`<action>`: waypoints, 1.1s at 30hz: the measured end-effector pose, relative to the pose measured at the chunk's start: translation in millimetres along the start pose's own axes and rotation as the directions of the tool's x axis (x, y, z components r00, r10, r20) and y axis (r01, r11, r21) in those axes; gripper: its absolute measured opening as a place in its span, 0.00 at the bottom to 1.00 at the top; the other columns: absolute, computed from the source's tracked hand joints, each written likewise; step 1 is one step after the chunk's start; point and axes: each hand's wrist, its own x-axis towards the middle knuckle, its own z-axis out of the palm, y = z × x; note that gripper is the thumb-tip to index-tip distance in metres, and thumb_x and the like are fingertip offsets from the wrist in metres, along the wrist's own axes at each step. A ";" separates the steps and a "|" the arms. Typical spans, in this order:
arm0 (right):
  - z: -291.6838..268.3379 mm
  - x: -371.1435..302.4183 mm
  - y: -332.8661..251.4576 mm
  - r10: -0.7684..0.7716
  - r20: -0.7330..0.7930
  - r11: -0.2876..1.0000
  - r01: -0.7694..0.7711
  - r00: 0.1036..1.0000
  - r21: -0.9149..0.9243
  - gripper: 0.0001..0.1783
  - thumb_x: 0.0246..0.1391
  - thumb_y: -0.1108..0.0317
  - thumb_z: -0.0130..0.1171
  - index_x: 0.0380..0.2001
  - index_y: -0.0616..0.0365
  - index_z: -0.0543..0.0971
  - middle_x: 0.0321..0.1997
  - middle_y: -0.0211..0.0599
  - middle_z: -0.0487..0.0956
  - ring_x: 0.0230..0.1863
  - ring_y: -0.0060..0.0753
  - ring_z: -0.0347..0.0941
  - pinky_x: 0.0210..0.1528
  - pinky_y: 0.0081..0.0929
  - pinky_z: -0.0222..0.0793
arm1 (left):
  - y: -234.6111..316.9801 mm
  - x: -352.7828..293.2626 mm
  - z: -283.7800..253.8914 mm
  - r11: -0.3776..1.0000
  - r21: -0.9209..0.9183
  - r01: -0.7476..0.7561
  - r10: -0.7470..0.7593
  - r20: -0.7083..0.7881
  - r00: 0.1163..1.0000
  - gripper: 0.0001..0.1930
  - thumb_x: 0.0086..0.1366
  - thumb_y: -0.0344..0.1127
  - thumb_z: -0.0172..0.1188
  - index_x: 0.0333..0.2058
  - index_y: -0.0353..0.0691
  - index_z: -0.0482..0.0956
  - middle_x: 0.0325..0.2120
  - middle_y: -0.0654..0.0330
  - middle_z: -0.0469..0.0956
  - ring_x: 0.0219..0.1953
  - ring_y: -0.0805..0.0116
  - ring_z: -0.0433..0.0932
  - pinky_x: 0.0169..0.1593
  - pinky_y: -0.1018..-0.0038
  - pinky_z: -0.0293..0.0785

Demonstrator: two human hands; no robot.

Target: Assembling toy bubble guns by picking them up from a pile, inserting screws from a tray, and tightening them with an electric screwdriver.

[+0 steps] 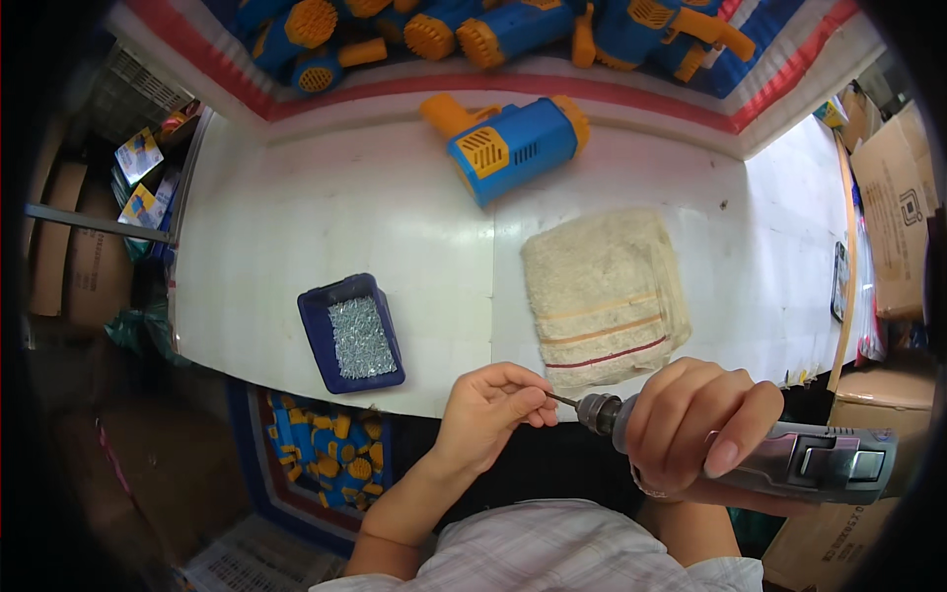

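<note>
My right hand (691, 424) is wrapped round a grey electric screwdriver (829, 464), which lies level and points left. From its chuck (596, 412) a thin dark bit (562, 399) runs to the fingertips of my left hand (498, 409). Those fingers are pinched together at the bit's tip, and anything small between them is hidden. Both hands are at the table's near edge. Just beyond them lies a folded beige towel (602, 286) with coloured stripes. A dark blue tray (314, 326) of small silvery screws (361, 337) stands to the left.
A blue and orange plastic toy blaster (523, 148) lies on the white table (424, 227). Behind it, a striped bin (395, 104) holds several more. Below the table's left edge is another container of blue and orange toys (330, 444). Cardboard boxes (893, 217) stand at the right.
</note>
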 end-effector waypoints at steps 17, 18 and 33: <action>-18.2 -13.3 -25.4 0.128 -0.095 0.992 -0.129 0.987 -0.011 0.26 0.50 0.47 0.54 0.30 0.65 0.72 0.14 0.37 0.70 0.14 0.32 0.65 0.15 0.25 0.60 | 148.0 224.2 -25.8 0.847 0.513 -0.139 0.364 -0.369 0.855 0.23 0.55 0.43 0.61 0.38 0.25 0.71 0.33 0.50 0.76 0.35 0.64 0.74 0.39 0.73 0.70; -15.2 -15.7 -24.4 0.102 -0.178 0.993 -0.091 0.979 0.069 0.35 0.44 0.36 0.53 0.30 0.65 0.72 0.14 0.37 0.69 0.15 0.31 0.64 0.15 0.24 0.58 | 150.2 223.5 -19.8 0.831 0.502 -0.242 0.429 -0.300 0.852 0.21 0.52 0.40 0.63 0.38 0.28 0.72 0.32 0.52 0.75 0.34 0.66 0.74 0.38 0.73 0.70; -50.3 -42.0 -18.1 0.047 -0.252 0.986 -0.086 0.967 -0.146 0.52 0.31 0.19 0.42 0.33 0.65 0.70 0.16 0.31 0.69 0.16 0.25 0.64 0.17 0.19 0.59 | -11.0 73.7 30.9 -0.792 0.487 -0.368 0.072 0.674 0.735 0.18 0.49 0.29 0.51 0.40 0.27 0.72 0.35 0.52 0.70 0.44 0.60 0.67 0.45 0.74 0.65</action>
